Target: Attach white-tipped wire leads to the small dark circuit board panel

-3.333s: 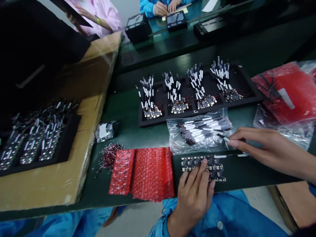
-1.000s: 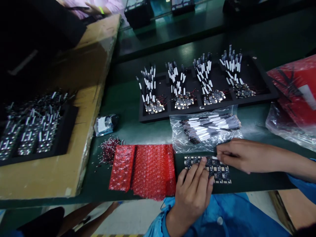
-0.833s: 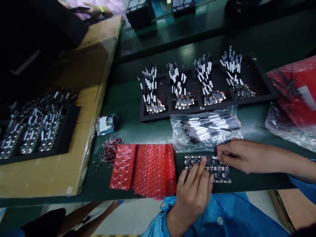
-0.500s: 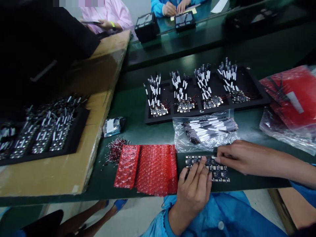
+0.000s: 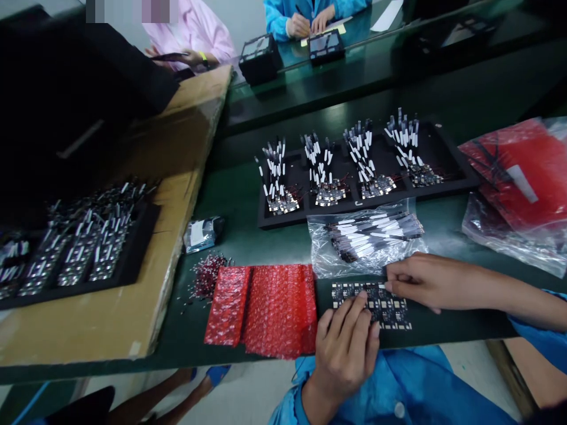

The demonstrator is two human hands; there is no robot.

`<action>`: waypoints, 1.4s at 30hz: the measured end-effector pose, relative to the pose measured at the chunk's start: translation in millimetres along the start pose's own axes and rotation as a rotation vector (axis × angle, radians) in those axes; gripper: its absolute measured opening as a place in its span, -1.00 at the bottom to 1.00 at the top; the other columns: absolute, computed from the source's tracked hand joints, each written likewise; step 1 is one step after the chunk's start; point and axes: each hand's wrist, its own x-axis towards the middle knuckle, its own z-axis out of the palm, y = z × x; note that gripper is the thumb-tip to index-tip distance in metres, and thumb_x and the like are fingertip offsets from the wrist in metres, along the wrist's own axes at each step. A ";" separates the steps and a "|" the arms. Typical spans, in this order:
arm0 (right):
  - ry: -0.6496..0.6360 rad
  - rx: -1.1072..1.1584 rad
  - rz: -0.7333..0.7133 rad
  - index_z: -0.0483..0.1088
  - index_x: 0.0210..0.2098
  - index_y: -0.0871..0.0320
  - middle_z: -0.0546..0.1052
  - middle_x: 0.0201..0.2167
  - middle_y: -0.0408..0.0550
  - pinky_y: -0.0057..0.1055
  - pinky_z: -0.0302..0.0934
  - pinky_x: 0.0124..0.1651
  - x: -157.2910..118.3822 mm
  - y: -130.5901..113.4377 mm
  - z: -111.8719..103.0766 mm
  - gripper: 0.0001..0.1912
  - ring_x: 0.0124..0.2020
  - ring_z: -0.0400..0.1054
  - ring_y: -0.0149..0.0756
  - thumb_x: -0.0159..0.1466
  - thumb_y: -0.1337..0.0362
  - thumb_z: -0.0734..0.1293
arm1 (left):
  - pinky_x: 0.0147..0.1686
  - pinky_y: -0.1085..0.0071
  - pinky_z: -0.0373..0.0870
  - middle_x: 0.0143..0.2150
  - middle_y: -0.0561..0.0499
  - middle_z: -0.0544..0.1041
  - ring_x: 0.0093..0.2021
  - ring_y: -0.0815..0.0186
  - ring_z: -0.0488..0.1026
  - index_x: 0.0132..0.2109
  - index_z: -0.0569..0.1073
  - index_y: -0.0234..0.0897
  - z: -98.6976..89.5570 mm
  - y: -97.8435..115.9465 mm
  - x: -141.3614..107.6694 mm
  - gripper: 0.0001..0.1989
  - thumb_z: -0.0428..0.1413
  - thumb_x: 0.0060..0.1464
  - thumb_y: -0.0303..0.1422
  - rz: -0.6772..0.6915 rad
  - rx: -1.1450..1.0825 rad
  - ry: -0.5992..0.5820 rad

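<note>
The dark board point(image 5: 392, 310) is lying longways, nine to three o'clock, under my loosely spread left hand point(image 5: 345, 348). My right hand point(image 5: 427, 283) is curling at its one-o'clock edge; I can't tell what it's holding.

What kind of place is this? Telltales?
Likely an electronics assembly workshop: a circuit-board panel lies under the left hand, a black tray holds groups of small boards with black-and-white strips, and a co-worker's blue sleeve shows beyond.
</note>
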 end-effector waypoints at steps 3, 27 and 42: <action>-0.026 0.043 0.005 0.29 -0.38 0.04 0.30 -0.72 -0.34 -0.52 0.09 -0.52 1.1 3.8 -0.8 -0.67 -0.67 0.37 -0.33 0.48 0.06 0.17 | 0.00 0.32 0.37 0.06 0.15 0.59 0.01 0.36 0.57 -0.11 0.52 -0.13 -0.2 0.0 0.0 -0.82 0.05 0.29 -0.23 -0.006 -0.005 -0.017; -0.085 0.099 0.039 0.28 -0.39 0.05 0.24 -0.73 -0.37 -0.52 0.11 -0.51 5.9 2.3 -4.5 -0.68 -0.68 0.35 -0.36 0.48 0.10 0.20 | 0.03 0.32 0.30 0.09 0.22 0.56 0.03 0.42 0.55 -0.13 0.51 -0.14 -2.2 0.9 4.0 -0.85 0.06 0.30 -0.27 -0.039 -0.048 -0.059; -0.075 0.095 0.038 0.28 -0.38 0.05 0.25 -0.75 -0.36 -0.52 0.09 -0.52 7.5 7.1 -1.9 -0.66 -0.69 0.35 -0.34 0.49 0.05 0.17 | 0.05 0.31 0.27 0.17 0.20 0.50 0.08 0.44 0.50 -0.10 0.48 -0.13 -1.8 0.3 5.0 -0.84 0.03 0.34 -0.25 -0.026 -0.034 -0.068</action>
